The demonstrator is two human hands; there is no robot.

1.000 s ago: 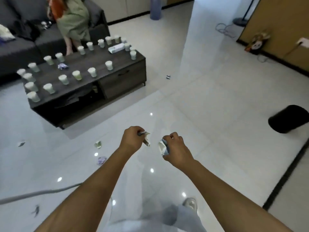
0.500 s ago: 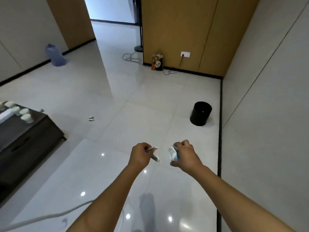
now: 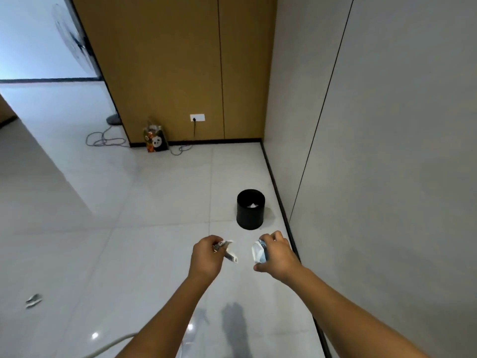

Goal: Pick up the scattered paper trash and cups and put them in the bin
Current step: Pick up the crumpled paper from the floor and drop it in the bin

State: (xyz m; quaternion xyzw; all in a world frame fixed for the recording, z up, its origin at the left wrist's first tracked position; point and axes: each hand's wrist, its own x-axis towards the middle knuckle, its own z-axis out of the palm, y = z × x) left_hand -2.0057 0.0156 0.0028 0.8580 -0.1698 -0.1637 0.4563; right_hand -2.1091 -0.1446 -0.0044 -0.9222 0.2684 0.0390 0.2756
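Ahead on the glossy tiled floor (image 3: pixel 154 228) stands the round black bin (image 3: pixel 250 210), near the grey wall (image 3: pixel 387 151), with white paper showing inside. Nearer, the left hand (image 3: pixel 206 257) pinches a crumpled paper scrap (image 3: pixel 228 251) in curled fingers, its end hanging free. Just beside it, the right hand (image 3: pixel 277 254) curls around a crushed white cup (image 3: pixel 259 252). Another scrap (image 3: pixel 33 301) lies far left.
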